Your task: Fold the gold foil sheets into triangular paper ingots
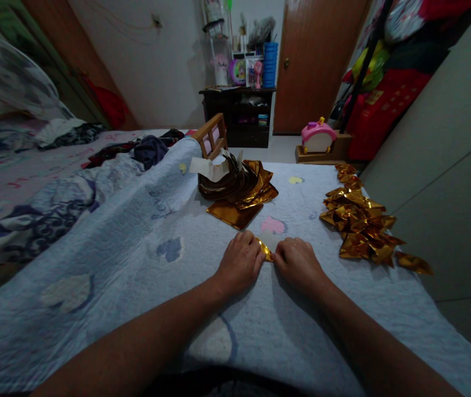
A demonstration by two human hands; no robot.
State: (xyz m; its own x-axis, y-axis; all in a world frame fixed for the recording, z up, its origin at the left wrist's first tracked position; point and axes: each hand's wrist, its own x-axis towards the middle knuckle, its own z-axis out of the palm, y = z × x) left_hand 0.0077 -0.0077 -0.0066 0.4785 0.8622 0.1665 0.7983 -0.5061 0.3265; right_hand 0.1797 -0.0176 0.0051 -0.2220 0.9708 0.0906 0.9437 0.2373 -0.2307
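Note:
Between my two hands, low over the bed cover, is a gold foil paper [266, 251] with a pale side showing behind it. My left hand [241, 256] is closed on its left part, fingers curled over it. At its right end, my right hand [299, 262] pinches the foil with thumb and fingers. Just beyond my left hand lies a flat gold foil sheet [235, 214]. On and behind that sheet sits a thick fanned stack of gold foil paper [235, 182], its pale edges curling up. Far to the right is a pile of folded gold foil pieces [357, 220].
A quilted light blue cover [169, 309] with heart shapes lies under everything. One folded foil piece [414, 263] rests near the right edge, beside a pale cabinet [446, 182]. Behind stand a wooden chair back [211, 137], a dark shelf unit [237, 116] and a pink toy [318, 137].

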